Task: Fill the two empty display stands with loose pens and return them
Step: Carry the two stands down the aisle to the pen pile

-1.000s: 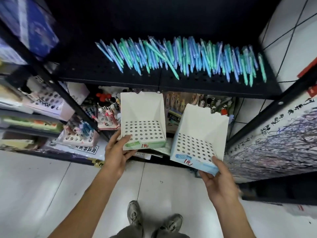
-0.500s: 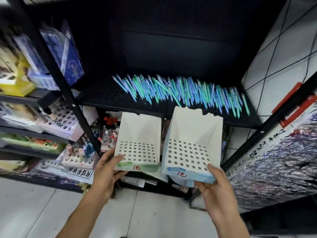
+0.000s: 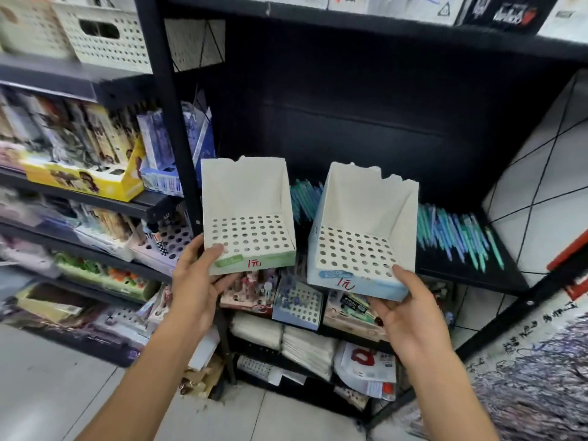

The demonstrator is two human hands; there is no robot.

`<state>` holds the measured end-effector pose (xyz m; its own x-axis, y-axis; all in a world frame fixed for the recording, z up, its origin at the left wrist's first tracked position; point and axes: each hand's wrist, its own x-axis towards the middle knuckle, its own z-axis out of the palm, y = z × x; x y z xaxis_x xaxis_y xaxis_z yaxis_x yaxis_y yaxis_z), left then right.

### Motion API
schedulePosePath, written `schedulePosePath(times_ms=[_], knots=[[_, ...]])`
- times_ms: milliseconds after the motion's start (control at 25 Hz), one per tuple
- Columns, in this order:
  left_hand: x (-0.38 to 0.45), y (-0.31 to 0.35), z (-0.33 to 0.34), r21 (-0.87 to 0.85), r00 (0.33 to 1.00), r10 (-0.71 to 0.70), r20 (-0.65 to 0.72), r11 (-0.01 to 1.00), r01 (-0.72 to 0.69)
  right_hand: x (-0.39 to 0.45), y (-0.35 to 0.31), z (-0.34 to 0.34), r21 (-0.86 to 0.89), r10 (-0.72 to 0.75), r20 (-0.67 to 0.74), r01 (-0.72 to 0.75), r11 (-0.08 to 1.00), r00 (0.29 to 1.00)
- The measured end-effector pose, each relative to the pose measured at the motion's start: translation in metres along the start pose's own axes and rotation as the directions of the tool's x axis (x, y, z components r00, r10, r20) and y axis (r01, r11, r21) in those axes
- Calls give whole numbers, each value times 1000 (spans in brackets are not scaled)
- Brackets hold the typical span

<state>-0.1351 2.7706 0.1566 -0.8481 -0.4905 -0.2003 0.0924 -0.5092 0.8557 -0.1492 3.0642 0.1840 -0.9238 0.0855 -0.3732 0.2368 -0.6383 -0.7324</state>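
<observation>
Head view, both stands [image 3: 248,218] [image 3: 362,237] raised, now hiding pens [image 3: 451,230]

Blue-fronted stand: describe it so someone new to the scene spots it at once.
Start at the black shelf strewn with loose pens. In front of it the two hands each hold up an empty white stand with a perforated floor. It is the one gripped by the right hand: the blue-fronted stand, not the green-fronted stand.
</observation>
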Motion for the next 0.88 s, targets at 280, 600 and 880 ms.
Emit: schedulePosePath(times_ms=[280,600,880], knots=[[38,5,55,-98,977,131,-170,984,-149,32,-9,43,-36,-9,1,9,999,1000],[66,-23,70,96,959,200,-200,978,-184,66,-22,75,-54,-59,18,60,997,998],[76,-47,80,138,910,238,-338,970,-202,143,-56,134,-184,-102,131,125,975,986]])
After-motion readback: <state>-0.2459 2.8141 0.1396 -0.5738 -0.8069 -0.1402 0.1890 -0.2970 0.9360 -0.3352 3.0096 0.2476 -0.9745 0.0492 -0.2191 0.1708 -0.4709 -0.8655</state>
